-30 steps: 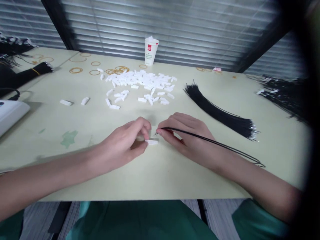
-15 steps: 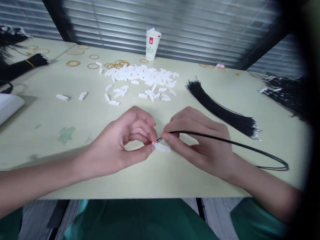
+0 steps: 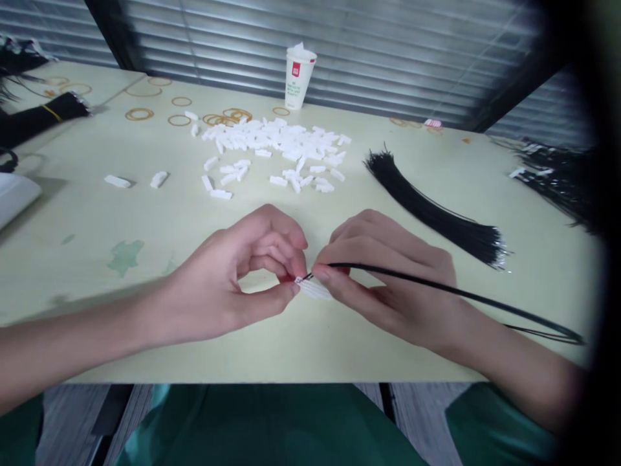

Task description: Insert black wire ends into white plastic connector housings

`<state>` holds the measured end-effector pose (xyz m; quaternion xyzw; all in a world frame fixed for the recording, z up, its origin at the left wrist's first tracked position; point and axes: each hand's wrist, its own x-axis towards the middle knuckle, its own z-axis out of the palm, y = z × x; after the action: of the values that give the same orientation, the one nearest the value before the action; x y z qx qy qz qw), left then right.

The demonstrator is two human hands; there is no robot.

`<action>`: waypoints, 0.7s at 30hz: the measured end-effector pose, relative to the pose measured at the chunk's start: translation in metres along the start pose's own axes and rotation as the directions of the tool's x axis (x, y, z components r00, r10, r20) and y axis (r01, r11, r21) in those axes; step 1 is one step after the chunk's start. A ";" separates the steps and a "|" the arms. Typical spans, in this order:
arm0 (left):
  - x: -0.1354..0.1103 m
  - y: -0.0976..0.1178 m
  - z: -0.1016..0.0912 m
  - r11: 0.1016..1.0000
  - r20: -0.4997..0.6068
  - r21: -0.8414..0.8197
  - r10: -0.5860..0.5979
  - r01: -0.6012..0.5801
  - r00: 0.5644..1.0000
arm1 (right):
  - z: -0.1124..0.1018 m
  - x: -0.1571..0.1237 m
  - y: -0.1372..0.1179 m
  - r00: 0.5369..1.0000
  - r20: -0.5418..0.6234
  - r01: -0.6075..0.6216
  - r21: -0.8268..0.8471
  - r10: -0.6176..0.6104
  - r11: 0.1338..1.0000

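Note:
Between thumb and fingertips, my left hand point(image 3: 252, 278) pinches one end of a white plastic connector housing point(image 3: 314, 288) above the table's front part. My right hand point(image 3: 388, 278) is closed on black wires point(image 3: 436, 285), close to their tips. Those tips reach the housing's end at my left fingertips; whether they sit inside it cannot be made out. From the right hand the wires run in a long loop over the right forearm and bend back at the far right.
Many loose white housings point(image 3: 281, 142) lie scattered mid-table. A bundle of black wires point(image 3: 431, 207) rests to the right, another bundle point(image 3: 43, 120) at far left. Rubber bands point(image 3: 140, 114) and a paper cup point(image 3: 298, 77) stand near the blinds. Tangled wires point(image 3: 557, 175) lie far right.
The wire loop on the right has swung lower and further right. Both hands keep their pinch, the right one shifted very slightly; the whole view has tilted a little.

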<state>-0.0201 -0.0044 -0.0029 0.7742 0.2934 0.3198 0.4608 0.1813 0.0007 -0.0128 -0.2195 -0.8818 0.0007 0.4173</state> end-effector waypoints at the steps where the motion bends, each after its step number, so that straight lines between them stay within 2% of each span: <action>1: 0.000 0.001 0.001 1.000 -0.008 0.002 0.001 -0.001 1.000 | 0.000 0.000 0.000 1.000 0.003 0.003 -0.001 -0.003 1.000; 9: 0.002 0.002 0.002 0.994 -0.041 0.107 -0.001 0.005 0.999 | 0.003 -0.001 0.001 0.998 0.017 0.056 -0.032 -0.056 0.998; 14: 0.001 0.001 0.002 0.992 -0.033 0.129 0.014 -0.009 0.999 | 0.002 -0.001 0.000 0.999 0.038 0.031 -0.037 -0.029 0.999; 21: 0.000 0.002 0.001 0.984 -0.035 0.174 -0.034 0.040 0.999 | 0.004 -0.001 -0.002 0.999 0.042 0.025 -0.078 -0.021 0.997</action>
<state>-0.0186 -0.0059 -0.0014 0.8010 0.3418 0.2964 0.3922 0.1779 -0.0006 -0.0156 -0.2255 -0.8920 -0.0343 0.3902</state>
